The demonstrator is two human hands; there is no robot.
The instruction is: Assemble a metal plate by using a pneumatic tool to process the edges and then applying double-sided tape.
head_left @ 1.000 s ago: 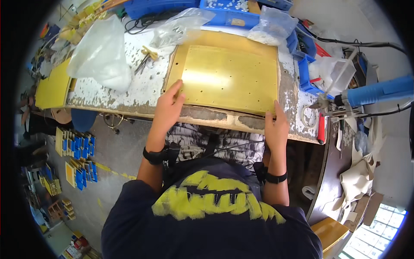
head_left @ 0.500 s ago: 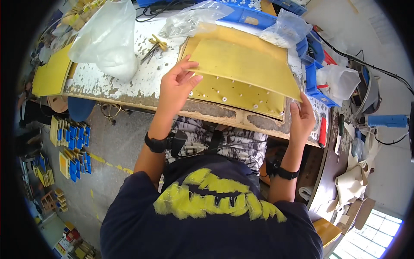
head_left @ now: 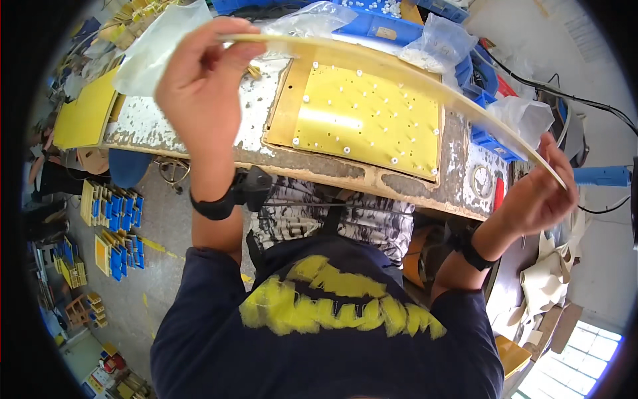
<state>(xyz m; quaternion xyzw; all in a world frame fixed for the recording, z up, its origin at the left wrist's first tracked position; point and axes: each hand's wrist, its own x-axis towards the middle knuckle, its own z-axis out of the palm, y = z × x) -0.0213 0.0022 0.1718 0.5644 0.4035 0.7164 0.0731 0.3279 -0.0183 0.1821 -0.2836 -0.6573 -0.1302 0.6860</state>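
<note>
A thin yellow sheet (head_left: 425, 83) is raised high over the bench and seen nearly edge-on. My left hand (head_left: 206, 86) pinches its left end between thumb and fingers. At the opposite end my right hand (head_left: 541, 189) grips the edge the same way. Below it, a yellow board (head_left: 365, 123) lies on a wooden base (head_left: 282, 106). Many small white pegs and round white caps stand up from that board, along with several dark holes. The sheet hides the far edge of the board.
Clear plastic bags (head_left: 156, 53) lie at the back of the worn white bench (head_left: 252, 133). Blue bins (head_left: 379, 26) line the rear and right. A roll of tape (head_left: 481, 179) and a red handle (head_left: 498, 194) lie near the right front edge. Yellow sheets (head_left: 86, 113) are stacked at left.
Both hands have lifted the yellow sheet up off the board, moving upward and apart. The pegged board beneath is now largely uncovered, and a tape roll shows at right.
</note>
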